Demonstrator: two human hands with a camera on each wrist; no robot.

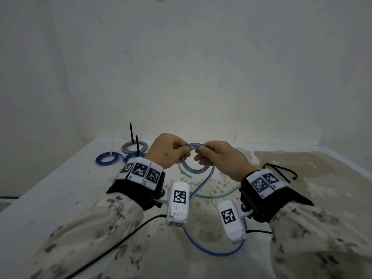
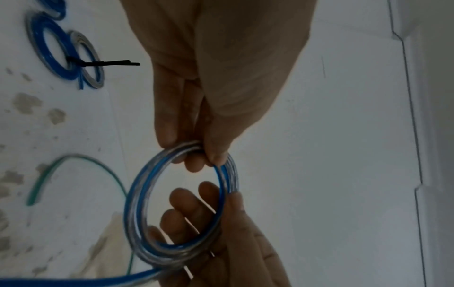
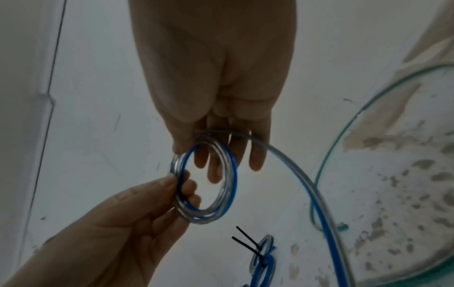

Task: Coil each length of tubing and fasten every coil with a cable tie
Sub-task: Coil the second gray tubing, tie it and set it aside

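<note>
A small coil of clear tubing with a blue stripe (image 1: 194, 161) hangs above the table between both hands. My left hand (image 1: 186, 151) pinches the coil's left side between thumb and fingers (image 2: 216, 153). My right hand (image 1: 198, 155) grips the top right of the coil (image 3: 229, 184), with its fingers (image 3: 213, 170) reaching through the ring. The uncoiled tail (image 1: 201, 185) leaves the coil, runs toward me under the wrists and loops on the table (image 1: 213, 253). In the right wrist view the tail (image 3: 319, 203) curves away to the lower right.
Three tied coils lie at the back left: a grey one (image 1: 134, 147) and two blue ones (image 1: 106, 159), with black cable tie tails (image 1: 131, 132) sticking up. A loose green tubing (image 1: 227, 193) curves on the stained table (image 1: 60, 178). Spare black ties (image 1: 281, 170) lie to the right.
</note>
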